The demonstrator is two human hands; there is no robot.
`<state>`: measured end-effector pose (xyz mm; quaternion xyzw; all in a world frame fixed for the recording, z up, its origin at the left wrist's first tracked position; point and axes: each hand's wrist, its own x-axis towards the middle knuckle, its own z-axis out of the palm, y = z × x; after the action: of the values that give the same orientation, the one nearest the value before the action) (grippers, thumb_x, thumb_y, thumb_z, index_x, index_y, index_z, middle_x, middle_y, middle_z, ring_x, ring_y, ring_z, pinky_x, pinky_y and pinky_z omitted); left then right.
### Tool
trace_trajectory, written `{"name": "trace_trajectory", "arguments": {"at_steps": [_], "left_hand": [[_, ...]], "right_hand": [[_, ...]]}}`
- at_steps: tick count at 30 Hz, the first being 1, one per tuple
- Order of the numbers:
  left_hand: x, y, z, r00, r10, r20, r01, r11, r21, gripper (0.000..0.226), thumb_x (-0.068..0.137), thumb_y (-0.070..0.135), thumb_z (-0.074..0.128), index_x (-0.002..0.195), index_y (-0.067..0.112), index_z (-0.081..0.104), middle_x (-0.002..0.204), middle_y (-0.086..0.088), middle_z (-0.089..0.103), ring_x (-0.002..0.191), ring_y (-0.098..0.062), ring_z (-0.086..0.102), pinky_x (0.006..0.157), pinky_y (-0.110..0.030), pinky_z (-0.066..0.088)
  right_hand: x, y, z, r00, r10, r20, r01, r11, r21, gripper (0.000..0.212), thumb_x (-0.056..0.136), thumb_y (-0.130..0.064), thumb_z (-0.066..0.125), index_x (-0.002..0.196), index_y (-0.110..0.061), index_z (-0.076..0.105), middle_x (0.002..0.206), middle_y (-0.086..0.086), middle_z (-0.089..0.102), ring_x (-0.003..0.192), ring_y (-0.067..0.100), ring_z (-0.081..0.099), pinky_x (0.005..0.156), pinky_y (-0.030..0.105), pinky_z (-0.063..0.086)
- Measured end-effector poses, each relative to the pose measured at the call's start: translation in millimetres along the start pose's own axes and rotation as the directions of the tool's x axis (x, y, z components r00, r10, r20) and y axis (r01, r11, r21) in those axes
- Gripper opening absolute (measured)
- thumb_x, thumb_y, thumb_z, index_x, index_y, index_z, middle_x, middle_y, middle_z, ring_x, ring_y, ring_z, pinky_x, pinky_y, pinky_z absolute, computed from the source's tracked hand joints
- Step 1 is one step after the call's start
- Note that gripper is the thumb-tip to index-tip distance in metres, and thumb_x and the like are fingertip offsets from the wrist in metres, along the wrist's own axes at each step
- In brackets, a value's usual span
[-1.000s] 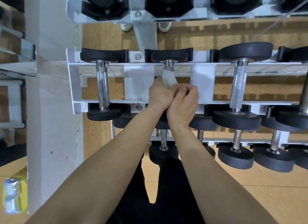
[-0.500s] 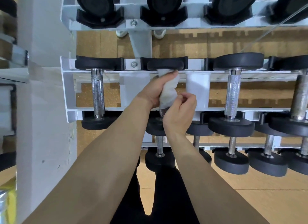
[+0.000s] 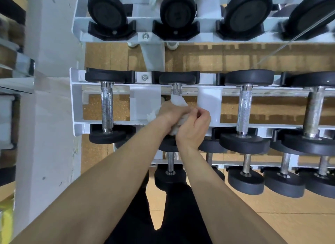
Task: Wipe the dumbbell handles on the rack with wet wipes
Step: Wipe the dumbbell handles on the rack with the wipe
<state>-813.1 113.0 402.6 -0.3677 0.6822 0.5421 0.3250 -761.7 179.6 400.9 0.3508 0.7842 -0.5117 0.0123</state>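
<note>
Left grip (image 3: pixel 168 111) and right grip (image 3: pixel 194 128) clench the wet wipe (image 3: pixel 178 100) around the second handle (image 3: pixel 176 90); rightward handles (image 3: pixel 244 109) probably remain.

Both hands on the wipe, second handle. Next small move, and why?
Probably slide the wet wipe toward the far end: the left hand and right hand grip it around the near part of the handle, which shows bare knurled metal beyond it.

Tan speckled floor mats (image 3: pixel 253 216), jigsaw-edged seams between tiles. White painted column (image 3: pixel 49 134) at left, scuffed w/ small marks. Shiny metal ledge (image 3: pixel 20 80) far left, beside column. Yellow obj (image 3: pixel 6 213) bottom-left corner, too blurred to ID. Thin cable (image 3: pixel 282 44) slanting across upper right.
</note>
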Motion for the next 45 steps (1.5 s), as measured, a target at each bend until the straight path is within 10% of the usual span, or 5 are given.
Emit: {"name": "trace_trajectory", "arguments": {"at_steps": [4, 11, 24, 36, 45], "left_hand": [[13.2, 17.0, -22.3, 0.930, 0.078, 0.358, 0.060, 0.931, -0.360, 0.012, 0.092, 0.021, 0.073, 0.091, 0.010, 0.067, 0.078, -0.005, 0.073, 0.072, -0.017, 0.072, 0.066, -0.028, 0.059], [20.6, 18.1, -17.0, 0.951, 0.133, 0.279, 0.031, 0.856, -0.516, 0.012, 0.092, 0.024, 0.071, 0.089, 0.013, 0.069, 0.069, 0.000, 0.068, 0.061, -0.013, 0.067, 0.057, -0.021, 0.052], [-6.5, -8.7, 8.2, 0.992, 0.073, -0.099, -0.032, 0.931, 0.364, 0.054, 0.086, 0.053, 0.073, 0.114, 0.010, 0.054, 0.096, -0.002, 0.059, 0.096, -0.020, 0.062, 0.076, -0.028, 0.046], [28.7, 18.2, -22.3, 0.941, 0.141, 0.308, 0.018, 0.887, -0.461, 0.015, 0.090, 0.027, 0.075, 0.083, 0.014, 0.071, 0.074, -0.003, 0.066, 0.068, -0.018, 0.067, 0.064, -0.028, 0.056], [16.6, 2.0, -31.4, 0.919, 0.045, 0.390, 0.050, 0.972, -0.231, 0.033, 0.083, 0.027, 0.080, 0.104, 0.003, 0.072, 0.100, -0.012, 0.075, 0.090, -0.022, 0.073, 0.080, -0.033, 0.059]], "right_hand": [[-3.8, 1.6, 5.1, 1.000, -0.019, 0.015, 0.019, 1.000, -0.013, 0.027, 0.099, -0.037, 0.038, 0.109, -0.020, 0.055, 0.115, -0.001, 0.055, 0.106, 0.018, 0.050, 0.086, 0.031, 0.037], [-5.4, 0.6, 6.0, 0.999, -0.047, 0.000, 0.047, 0.999, -0.008, 0.038, 0.092, -0.051, 0.028, 0.104, -0.023, 0.050, 0.109, -0.003, 0.052, 0.102, 0.017, 0.048, 0.088, 0.033, 0.037], [-9.0, -4.1, 1.9, 0.997, -0.067, -0.038, 0.068, 0.998, 0.008, 0.050, 0.093, -0.047, 0.029, 0.116, -0.011, 0.055, 0.108, -0.001, 0.053, 0.101, 0.018, 0.049, 0.095, 0.050, 0.044], [-10.5, -3.7, 3.7, 0.997, -0.081, -0.019, 0.081, 0.996, 0.041, 0.060, 0.089, -0.052, 0.026, 0.117, -0.007, 0.056, 0.114, 0.004, 0.056, 0.105, 0.020, 0.048, 0.099, 0.043, 0.041], [-8.4, -4.6, 2.3, 0.995, -0.101, -0.006, 0.101, 0.994, 0.051, 0.061, 0.091, -0.050, 0.026, 0.119, -0.006, 0.057, 0.117, 0.006, 0.056, 0.107, 0.021, 0.049, 0.101, 0.037, 0.038]]}}
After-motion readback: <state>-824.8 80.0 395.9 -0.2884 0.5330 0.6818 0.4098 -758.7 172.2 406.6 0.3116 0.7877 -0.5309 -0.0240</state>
